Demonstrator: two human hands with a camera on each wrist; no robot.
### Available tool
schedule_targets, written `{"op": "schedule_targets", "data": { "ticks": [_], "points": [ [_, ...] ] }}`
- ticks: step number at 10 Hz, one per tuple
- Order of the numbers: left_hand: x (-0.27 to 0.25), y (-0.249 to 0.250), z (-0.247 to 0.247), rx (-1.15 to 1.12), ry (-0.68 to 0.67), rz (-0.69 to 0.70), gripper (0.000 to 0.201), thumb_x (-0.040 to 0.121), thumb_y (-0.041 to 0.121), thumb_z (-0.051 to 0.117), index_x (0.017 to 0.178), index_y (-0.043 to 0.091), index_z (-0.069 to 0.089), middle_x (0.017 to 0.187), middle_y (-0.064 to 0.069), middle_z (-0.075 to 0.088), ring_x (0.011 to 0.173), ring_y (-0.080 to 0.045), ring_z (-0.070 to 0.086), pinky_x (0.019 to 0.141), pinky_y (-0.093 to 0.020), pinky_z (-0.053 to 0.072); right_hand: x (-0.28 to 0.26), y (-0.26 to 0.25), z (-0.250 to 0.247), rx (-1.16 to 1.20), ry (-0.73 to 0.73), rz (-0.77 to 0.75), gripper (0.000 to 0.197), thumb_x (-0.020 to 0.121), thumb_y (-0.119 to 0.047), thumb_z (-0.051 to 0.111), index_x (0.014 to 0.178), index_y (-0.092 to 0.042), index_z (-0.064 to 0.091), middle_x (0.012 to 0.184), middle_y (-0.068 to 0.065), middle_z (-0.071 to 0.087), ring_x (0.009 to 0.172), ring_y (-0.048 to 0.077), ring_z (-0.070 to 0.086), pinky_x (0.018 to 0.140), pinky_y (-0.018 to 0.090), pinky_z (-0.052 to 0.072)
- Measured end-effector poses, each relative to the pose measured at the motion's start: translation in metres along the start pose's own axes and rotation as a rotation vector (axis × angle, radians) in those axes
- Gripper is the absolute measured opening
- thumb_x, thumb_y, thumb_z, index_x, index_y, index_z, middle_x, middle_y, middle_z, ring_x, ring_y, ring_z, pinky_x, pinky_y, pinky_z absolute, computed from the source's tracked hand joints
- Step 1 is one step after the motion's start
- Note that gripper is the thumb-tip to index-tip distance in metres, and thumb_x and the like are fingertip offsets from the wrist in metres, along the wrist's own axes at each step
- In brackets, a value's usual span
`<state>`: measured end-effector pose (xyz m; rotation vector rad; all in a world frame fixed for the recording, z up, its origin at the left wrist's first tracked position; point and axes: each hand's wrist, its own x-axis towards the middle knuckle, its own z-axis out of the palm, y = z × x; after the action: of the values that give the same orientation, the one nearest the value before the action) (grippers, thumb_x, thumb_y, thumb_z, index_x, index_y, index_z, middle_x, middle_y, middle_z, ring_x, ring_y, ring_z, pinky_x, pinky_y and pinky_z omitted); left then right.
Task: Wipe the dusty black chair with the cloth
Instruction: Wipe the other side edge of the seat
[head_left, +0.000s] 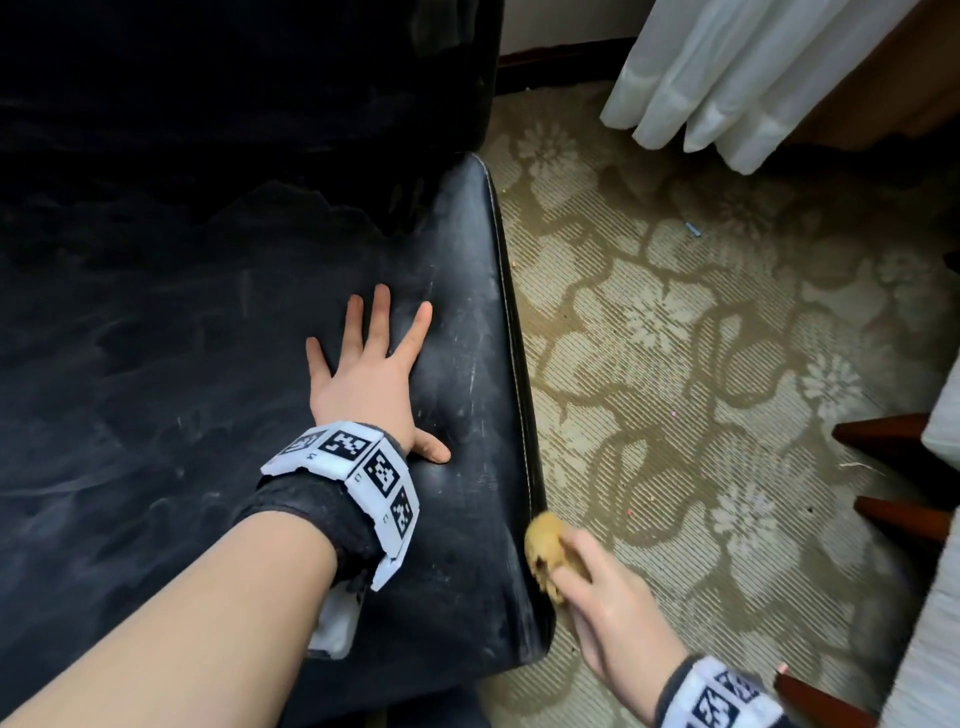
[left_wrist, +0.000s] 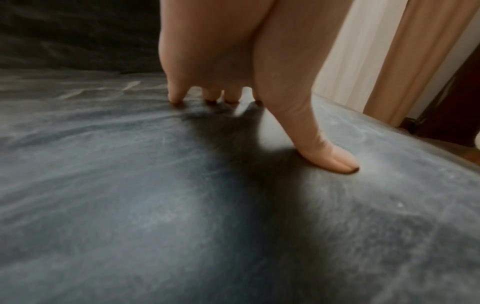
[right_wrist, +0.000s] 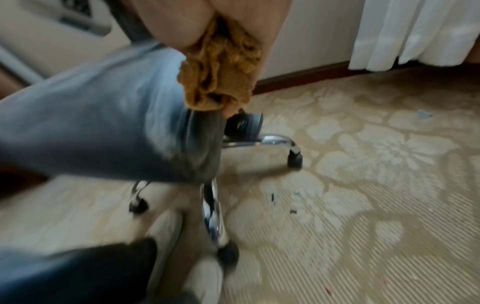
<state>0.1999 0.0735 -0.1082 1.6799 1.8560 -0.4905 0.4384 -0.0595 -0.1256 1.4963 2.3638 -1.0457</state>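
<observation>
The dusty black chair (head_left: 457, 322) fills the left of the head view, its seat streaked with grey dust. My left hand (head_left: 371, 374) lies flat on the seat near its right edge, fingers spread. In the left wrist view the fingertips (left_wrist: 176, 98) and thumb press into the seat (left_wrist: 130, 185). My right hand (head_left: 592, 587) grips a bunched mustard-yellow cloth (head_left: 545, 545) against the seat's right side edge, near the front corner. In the right wrist view the cloth (right_wrist: 218, 76) is bunched in my right hand (right_wrist: 233, 102) and touches the seat's side (right_wrist: 103, 123).
Patterned beige carpet (head_left: 675, 364) lies to the right of the chair. White curtains (head_left: 753, 78) hang at the top right. Dark wooden furniture legs (head_left: 883, 431) stand at the right edge. The chair's chrome base (right_wrist: 259, 139) and black casters (right_wrist: 294, 160) sit below the seat.
</observation>
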Motion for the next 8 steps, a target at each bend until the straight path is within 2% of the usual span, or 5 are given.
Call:
{"op": "schedule_targets", "data": {
  "ticks": [2, 5, 6, 7, 8],
  "points": [
    [-0.006, 0.001, -0.001, -0.019, 0.016, 0.019, 0.138, 0.05, 0.057, 0.08, 0.143, 0.038, -0.02, 0.154, 0.0, -0.027, 0.142, -0.022, -0.023, 0.115, -0.053, 0.002, -0.048, -0.006, 0.001, -0.083, -0.172, -0.044, 0.04, 0.101, -0.043, 0.016, 0.107, -0.02, 0.047, 0.098, -0.005, 0.066, 0.076, 0.001, 0.065, 0.072, 0.019, 0.058],
    [-0.072, -0.013, 0.05, 0.019, 0.076, 0.043, 0.119, 0.065, 0.072, 0.059, 0.13, 0.035, -0.034, 0.149, 0.002, -0.036, 0.142, -0.019, -0.024, 0.118, -0.047, 0.003, 0.0, -0.039, 0.02, 0.093, 0.158, 0.058, 0.048, 0.059, 0.004, 0.077, 0.097, -0.013, 0.052, 0.125, 0.019, 0.051, 0.095, 0.031, 0.063, 0.071, 0.031, 0.058],
    [-0.068, -0.013, 0.053, -0.008, 0.082, 0.043, 0.12, 0.063, 0.07, 0.062, 0.129, 0.037, -0.033, 0.145, 0.005, -0.038, 0.142, -0.019, -0.024, 0.117, -0.048, 0.001, -0.032, -0.03, 0.056, 0.057, 0.143, 0.252, 0.072, 0.032, 0.016, 0.077, 0.086, -0.022, 0.048, 0.122, -0.019, 0.043, 0.078, 0.019, 0.068, 0.055, 0.031, 0.057],
    [-0.069, -0.011, 0.055, -0.019, 0.09, 0.04, 0.122, 0.062, 0.068, 0.064, 0.129, 0.038, -0.033, 0.152, 0.003, -0.031, 0.142, -0.018, -0.024, 0.117, -0.048, 0.0, -0.086, 0.018, 0.101, 0.143, -0.271, 0.196, 0.03, 0.086, -0.059, 0.044, 0.111, -0.044, 0.04, 0.119, -0.059, -0.01, 0.123, 0.014, 0.05, 0.098, 0.039, 0.046],
    [-0.067, -0.012, 0.055, -0.017, 0.111, 0.036, 0.124, 0.063, 0.066, 0.065, 0.139, 0.036, -0.027, 0.153, 0.002, -0.03, 0.142, -0.019, -0.024, 0.118, -0.049, 0.0, -0.081, 0.014, 0.072, -0.014, -0.053, 0.153, 0.067, 0.054, -0.096, 0.03, 0.108, -0.058, 0.038, 0.118, -0.033, 0.034, 0.112, 0.005, 0.047, 0.107, 0.029, 0.037]
  ]
}}
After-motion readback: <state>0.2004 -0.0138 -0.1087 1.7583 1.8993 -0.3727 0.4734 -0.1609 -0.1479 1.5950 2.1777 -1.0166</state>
